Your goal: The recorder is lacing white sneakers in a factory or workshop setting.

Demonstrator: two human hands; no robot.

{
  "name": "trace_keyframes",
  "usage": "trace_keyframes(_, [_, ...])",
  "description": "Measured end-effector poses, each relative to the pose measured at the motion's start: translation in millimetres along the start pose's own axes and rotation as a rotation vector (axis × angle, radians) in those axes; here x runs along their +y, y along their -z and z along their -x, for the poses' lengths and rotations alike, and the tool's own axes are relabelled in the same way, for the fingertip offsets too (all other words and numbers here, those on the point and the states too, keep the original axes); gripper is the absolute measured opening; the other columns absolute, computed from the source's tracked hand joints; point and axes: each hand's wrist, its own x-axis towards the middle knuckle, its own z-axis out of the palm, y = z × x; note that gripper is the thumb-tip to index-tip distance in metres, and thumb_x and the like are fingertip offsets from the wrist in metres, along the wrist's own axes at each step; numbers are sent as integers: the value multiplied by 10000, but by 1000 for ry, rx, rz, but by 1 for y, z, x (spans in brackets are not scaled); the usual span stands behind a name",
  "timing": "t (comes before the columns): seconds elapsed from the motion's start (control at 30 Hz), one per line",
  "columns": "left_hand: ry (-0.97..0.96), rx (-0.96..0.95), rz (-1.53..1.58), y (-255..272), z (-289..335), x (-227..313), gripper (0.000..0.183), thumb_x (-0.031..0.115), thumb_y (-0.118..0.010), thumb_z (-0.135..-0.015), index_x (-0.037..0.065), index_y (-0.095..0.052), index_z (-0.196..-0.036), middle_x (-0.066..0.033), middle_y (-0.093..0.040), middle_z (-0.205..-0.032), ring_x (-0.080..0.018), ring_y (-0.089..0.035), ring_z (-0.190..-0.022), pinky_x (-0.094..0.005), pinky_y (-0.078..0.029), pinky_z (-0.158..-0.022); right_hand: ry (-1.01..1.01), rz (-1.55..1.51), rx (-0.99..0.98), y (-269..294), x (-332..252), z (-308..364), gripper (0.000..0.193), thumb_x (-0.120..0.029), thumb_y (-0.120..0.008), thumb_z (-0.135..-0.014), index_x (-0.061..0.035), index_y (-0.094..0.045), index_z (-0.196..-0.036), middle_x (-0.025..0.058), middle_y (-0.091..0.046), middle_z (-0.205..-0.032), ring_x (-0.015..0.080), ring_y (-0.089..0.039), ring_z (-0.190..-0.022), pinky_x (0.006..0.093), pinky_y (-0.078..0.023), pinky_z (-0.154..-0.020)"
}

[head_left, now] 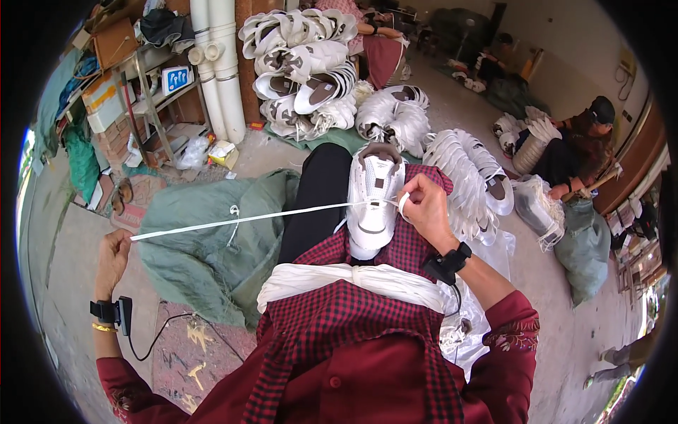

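A white shoe upper [372, 191] with a grey-brown lining rests on my lap, toe pointing toward me. A flat white shoelace [247, 220] runs taut from its lower eyelets out to the left. My left hand [113, 256], far out to the left, pinches the lace's end. Close by the shoe's right side, my right hand [426, 205] is closed with thumb and finger pinching a short looped part of the lace. A bundle of white laces [349, 279] is tied across my waist over a red-and-black checked apron [339, 318].
Stacks of white shoe uppers [300, 67] stand ahead, with another row [470, 184] at my right knee. A green cloth sack [212, 247] lies at my left. A stuffed green sack [583, 247] and a seated person [579, 148] are at the right. White pipes [219, 71] rise beside a shelf.
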Motion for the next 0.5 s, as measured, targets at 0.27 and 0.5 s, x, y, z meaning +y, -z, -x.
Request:
trace_keyframes(0.27, [-347,85,-526,13,16,-9,184,138,-584,-956,-1,-485,-886,-184,-541,-821,-401,-544,-746,-473,-422,-656,-32,-72,-13,-2,0,0,131,-57,-724,-855,6,-610,-839,69,-654,-634,98,-626,-564,273,-476,-527])
trace_keyframes(0.5, [-311,116,-548,11,21,-51,86,68,-506,-980,17,-501,-1049,-213,-560,-900,-437,-585,-818,-488,-468,-709,61,55,-52,-1,-11,0,113,-12,-718,-808,10,-608,-825,92,-664,-670,142,-640,-577,298,-492,-542])
